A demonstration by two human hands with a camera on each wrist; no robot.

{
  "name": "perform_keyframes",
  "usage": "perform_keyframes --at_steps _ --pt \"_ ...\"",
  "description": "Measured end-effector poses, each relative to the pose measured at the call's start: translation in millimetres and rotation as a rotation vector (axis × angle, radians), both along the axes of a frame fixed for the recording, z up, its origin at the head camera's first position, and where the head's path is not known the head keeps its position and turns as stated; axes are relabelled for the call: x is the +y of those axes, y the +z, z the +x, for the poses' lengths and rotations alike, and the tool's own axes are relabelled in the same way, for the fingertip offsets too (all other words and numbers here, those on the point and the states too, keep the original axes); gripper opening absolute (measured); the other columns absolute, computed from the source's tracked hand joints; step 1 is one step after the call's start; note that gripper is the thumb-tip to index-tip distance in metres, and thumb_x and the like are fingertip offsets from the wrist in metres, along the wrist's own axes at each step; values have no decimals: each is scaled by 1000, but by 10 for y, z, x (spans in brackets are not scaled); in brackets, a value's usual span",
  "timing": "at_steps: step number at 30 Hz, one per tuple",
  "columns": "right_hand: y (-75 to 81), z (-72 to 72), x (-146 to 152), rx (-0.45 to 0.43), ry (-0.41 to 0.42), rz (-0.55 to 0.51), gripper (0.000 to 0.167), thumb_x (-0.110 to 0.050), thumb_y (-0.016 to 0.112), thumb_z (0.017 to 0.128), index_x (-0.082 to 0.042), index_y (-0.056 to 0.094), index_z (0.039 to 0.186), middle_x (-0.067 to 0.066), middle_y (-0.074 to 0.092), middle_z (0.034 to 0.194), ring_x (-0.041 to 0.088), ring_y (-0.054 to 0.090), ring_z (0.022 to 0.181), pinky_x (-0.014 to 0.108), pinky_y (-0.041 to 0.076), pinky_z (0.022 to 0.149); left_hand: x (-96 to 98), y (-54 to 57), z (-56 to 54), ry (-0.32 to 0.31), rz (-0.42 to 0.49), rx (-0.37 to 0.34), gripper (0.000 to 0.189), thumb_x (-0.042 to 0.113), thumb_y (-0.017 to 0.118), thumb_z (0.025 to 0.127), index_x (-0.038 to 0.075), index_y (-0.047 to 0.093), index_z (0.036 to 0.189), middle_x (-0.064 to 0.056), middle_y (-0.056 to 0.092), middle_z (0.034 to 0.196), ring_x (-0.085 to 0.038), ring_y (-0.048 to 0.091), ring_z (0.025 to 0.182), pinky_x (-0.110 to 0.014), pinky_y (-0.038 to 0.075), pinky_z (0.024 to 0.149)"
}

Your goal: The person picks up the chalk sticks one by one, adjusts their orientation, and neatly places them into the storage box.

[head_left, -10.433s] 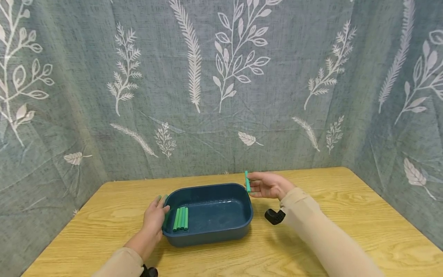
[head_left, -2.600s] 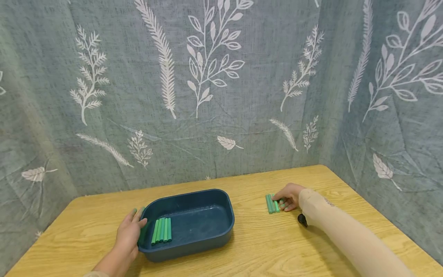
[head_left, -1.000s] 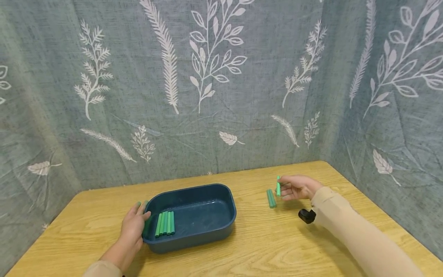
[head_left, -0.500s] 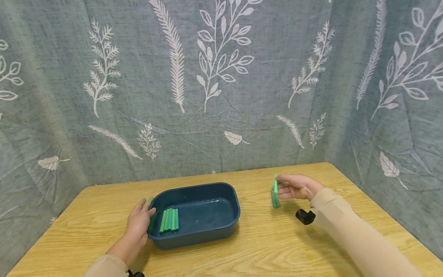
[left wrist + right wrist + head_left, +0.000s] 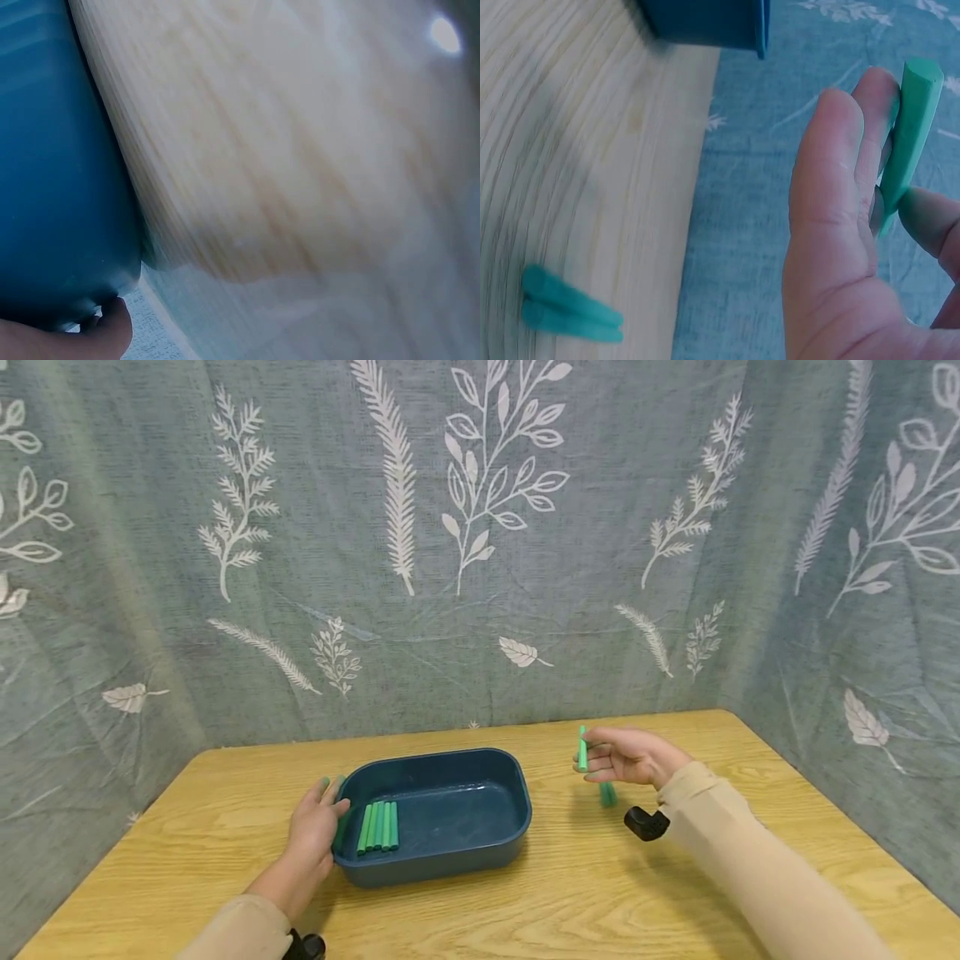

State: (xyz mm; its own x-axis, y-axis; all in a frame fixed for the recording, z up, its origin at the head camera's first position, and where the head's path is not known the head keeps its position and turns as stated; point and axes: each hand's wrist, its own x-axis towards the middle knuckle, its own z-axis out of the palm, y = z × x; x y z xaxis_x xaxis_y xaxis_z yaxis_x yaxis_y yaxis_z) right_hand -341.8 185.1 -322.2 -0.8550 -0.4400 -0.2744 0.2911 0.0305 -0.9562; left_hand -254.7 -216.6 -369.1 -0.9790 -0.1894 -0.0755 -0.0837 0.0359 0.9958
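In the head view my right hand [image 5: 626,755] pinches one short green stick [image 5: 582,750] upright between thumb and fingers, above the table. The right wrist view shows this stick [image 5: 913,127] smooth, with a flat end; it may be chalk or clay. Below and beyond that hand lie two darker green sticks [image 5: 570,311] side by side on the table, partly hidden in the head view. My left hand [image 5: 311,827] holds the left end of a dark blue basin [image 5: 442,862], its thumb over the rim. Several green sticks [image 5: 378,827] lie in a row at the basin's left end.
The basin stands on a wood-grain table [image 5: 480,918]. A grey-green curtain [image 5: 420,677] with white leaf prints encloses the back and both sides. A black wrist camera [image 5: 645,823] hangs below the right sleeve.
My right hand took one stick from the group of three at the right, lifted it and moved left towards the basin. My left hand stays at the basin. The head view shifted.
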Motion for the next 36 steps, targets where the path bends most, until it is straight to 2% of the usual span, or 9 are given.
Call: perform_keyframes --at_steps 6,9,18,23,28,32,36 --pt "1 -6 -144 -5 6 -6 27 -16 38 104 6 41 120 12 60 100 15 66 83 32 56 84 1 -4 3 7 0 -8 59 5 31 106 1 -2 154 -19 -4 160 -43 -10 144 -57 -1 116" --pt "3 -8 -218 3 23 -4 25 -17 37 104 4 43 116 13 59 102 15 66 84 32 56 84 -4 -2 4 18 -6 -10 58 6 31 106 2 1 155 -19 -3 160 -43 -11 144 -57 -1 116" --pt "3 1 -399 2 68 -19 23 -17 38 103 2 47 110 12 60 102 15 65 87 31 55 85 16 16 9 21 5 -4 59 5 30 106 1 -3 154 -19 3 160 -43 -3 145 -55 1 117" --pt "8 -3 -537 0 64 -20 22 -17 38 103 1 43 114 13 58 104 17 64 89 31 55 84 13 31 23 19 22 -5 61 3 31 105 1 -6 154 -18 4 160 -42 -7 145 -54 -1 117" --pt "27 -8 -681 -10 63 -46 17 -16 40 103 -2 45 111 11 59 97 17 65 83 35 55 86 16 42 33 20 21 -9 61 2 31 104 0 -6 154 -19 3 160 -42 -7 145 -54 0 117" --pt "45 -21 -789 -21 64 -53 23 -17 40 103 -2 43 120 11 60 96 18 66 84 36 54 89 18 40 36 22 26 -8 62 2 31 104 -1 -6 153 -20 4 160 -42 -7 145 -55 0 117" --pt "79 -29 -898 -31 57 -55 33 -18 39 104 1 39 131 12 60 96 18 65 83 34 56 84 20 33 32 28 24 -6 61 1 32 104 -2 -4 153 -21 3 159 -42 -7 145 -54 1 117"
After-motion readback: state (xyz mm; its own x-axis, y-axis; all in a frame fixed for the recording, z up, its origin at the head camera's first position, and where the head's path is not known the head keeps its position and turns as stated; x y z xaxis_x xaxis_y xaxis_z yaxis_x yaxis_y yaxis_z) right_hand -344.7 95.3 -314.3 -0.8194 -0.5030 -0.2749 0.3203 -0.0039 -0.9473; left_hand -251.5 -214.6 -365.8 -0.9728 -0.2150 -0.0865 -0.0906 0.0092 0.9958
